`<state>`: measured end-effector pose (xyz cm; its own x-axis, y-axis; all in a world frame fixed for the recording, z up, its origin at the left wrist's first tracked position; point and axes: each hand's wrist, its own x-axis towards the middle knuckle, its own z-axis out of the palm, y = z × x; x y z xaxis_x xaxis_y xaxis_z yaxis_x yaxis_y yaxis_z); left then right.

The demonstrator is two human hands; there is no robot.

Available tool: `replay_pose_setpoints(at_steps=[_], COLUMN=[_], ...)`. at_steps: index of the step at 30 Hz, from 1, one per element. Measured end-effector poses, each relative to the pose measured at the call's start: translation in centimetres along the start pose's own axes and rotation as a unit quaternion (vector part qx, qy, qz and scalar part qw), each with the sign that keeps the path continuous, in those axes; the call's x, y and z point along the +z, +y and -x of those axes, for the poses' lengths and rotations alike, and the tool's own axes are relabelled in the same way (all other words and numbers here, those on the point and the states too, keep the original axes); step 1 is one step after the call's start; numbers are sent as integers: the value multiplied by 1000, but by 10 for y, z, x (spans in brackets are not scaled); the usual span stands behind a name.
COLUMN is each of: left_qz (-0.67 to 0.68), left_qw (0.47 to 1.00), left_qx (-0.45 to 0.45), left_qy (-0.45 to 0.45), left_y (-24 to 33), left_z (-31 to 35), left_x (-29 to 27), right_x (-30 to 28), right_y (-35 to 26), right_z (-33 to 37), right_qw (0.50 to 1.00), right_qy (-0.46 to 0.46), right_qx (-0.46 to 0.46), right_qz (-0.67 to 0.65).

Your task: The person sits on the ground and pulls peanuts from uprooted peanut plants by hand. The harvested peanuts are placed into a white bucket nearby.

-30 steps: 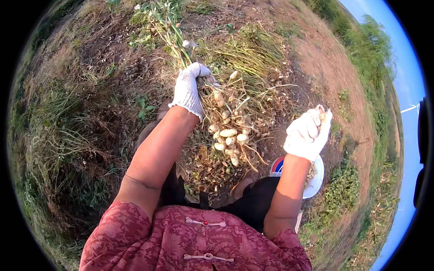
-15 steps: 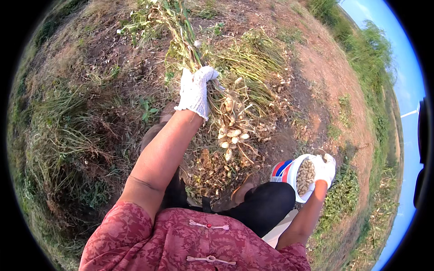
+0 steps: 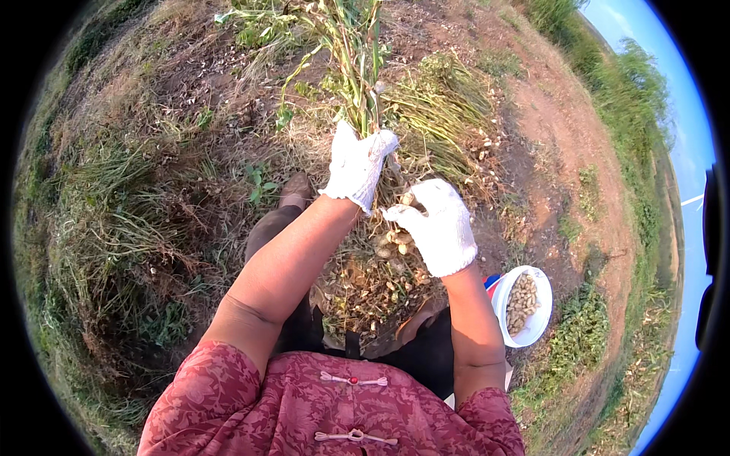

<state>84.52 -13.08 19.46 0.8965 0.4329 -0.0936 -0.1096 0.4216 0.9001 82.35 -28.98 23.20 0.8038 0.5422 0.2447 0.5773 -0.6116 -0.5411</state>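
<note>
In a white knit glove, my left hand [image 3: 357, 167] is closed around the stems of a bunch of peanut plants [image 3: 353, 64]. Their leafy tops point away from me, and the roots hang toward me. My right hand [image 3: 441, 228], gloved the same way, is at the root end, thumb and fingers closing on a peanut [image 3: 409, 200]. More pale peanuts [image 3: 395, 243] dangle just below its fingers, partly hidden by the glove. To the right, by my knee, a white bucket [image 3: 541, 323] holds many picked peanuts [image 3: 522, 304].
A pile of pulled peanut plants [image 3: 449, 106] lies on the soil beyond my hands. Dry, tangled greenery [image 3: 114, 228] covers the ground at left. Loose bits of plant [image 3: 372, 304] litter the ground between my feet, and a bare dirt strip [image 3: 563, 152] runs along the right.
My right hand has left the bucket and come up and left to the hanging peanuts. My left hand has shifted slightly right and down with the plants.
</note>
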Motion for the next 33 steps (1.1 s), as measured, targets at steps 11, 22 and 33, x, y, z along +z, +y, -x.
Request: replay_pose_setpoints(at_steps=[11,22,33], left_qz=[53,-10,110], left_qw=[999,1000,988], left_qx=[2,2,-56], left_qy=[12,14,95], left_y=[-12,-35,7], left_z=[-14,-13,-22], left_x=[5,12,4], right_x=[-25,-45,-60], right_y=[16,7,37], right_z=[32,44,51], right_qw=[957,972,767], right_qy=[-103,-170,100], right_qx=[61,-67,218], right_qz=[-264,-148,-596])
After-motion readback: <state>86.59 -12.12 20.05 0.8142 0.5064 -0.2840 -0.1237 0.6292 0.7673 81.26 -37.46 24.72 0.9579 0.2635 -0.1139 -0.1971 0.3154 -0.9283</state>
